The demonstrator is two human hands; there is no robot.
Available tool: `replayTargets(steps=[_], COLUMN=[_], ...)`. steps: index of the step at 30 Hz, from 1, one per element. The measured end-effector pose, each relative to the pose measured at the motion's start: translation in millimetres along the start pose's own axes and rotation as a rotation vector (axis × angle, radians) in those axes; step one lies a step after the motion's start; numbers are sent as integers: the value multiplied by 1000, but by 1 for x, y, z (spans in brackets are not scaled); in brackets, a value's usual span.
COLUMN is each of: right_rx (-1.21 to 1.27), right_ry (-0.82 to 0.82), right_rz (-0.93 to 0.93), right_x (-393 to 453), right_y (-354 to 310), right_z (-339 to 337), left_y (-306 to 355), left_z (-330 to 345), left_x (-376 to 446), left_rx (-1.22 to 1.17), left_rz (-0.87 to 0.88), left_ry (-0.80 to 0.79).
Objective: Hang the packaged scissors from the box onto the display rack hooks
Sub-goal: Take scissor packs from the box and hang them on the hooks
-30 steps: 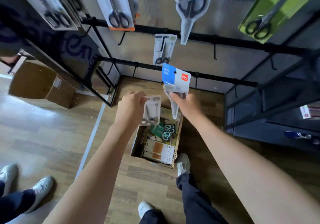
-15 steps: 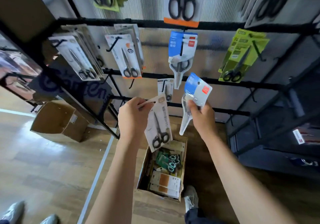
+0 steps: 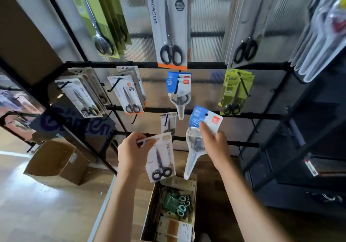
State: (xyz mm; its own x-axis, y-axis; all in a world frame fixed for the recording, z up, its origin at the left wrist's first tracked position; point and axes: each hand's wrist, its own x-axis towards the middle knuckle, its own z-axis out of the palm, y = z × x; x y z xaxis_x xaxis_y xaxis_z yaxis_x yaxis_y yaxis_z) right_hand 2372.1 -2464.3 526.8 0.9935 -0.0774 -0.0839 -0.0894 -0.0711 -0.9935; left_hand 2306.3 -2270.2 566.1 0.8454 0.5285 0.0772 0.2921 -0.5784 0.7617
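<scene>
I've lifted both packs further out of the box (image 3: pixel 149 210) and up toward the rack since the earlier frame, so hanging comes next. My right hand (image 3: pixel 215 144) pinches the blue-topped scissors pack (image 3: pixel 203 123), its hang hole showing, just below the matching blue packs (image 3: pixel 178 83) on their hook. My left hand (image 3: pixel 133 152) grips the grey carded scissors (image 3: pixel 162 159) by the top edge, near the lower rail (image 3: pixel 243 144).

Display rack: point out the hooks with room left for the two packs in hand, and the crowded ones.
Bare hooks hang on the bar right of the orange-edged packs. The hook with one small pack has room. The beige stack, blue-topped packs and green packs are crowded.
</scene>
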Motion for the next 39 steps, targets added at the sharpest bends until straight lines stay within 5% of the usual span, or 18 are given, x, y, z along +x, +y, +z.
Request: replayTargets(steps=[18, 39], right_rx=[-87, -53], right_ry=[-367, -186], right_rz=[-111, 55], right_x=[54, 108], right_y=[-40, -33], right_z=[41, 77], left_y=[5, -14], left_z=[2, -14], left_x=[12, 91], left_rx=[-8, 37], left_rz=[-16, 158], left_ry=[67, -131])
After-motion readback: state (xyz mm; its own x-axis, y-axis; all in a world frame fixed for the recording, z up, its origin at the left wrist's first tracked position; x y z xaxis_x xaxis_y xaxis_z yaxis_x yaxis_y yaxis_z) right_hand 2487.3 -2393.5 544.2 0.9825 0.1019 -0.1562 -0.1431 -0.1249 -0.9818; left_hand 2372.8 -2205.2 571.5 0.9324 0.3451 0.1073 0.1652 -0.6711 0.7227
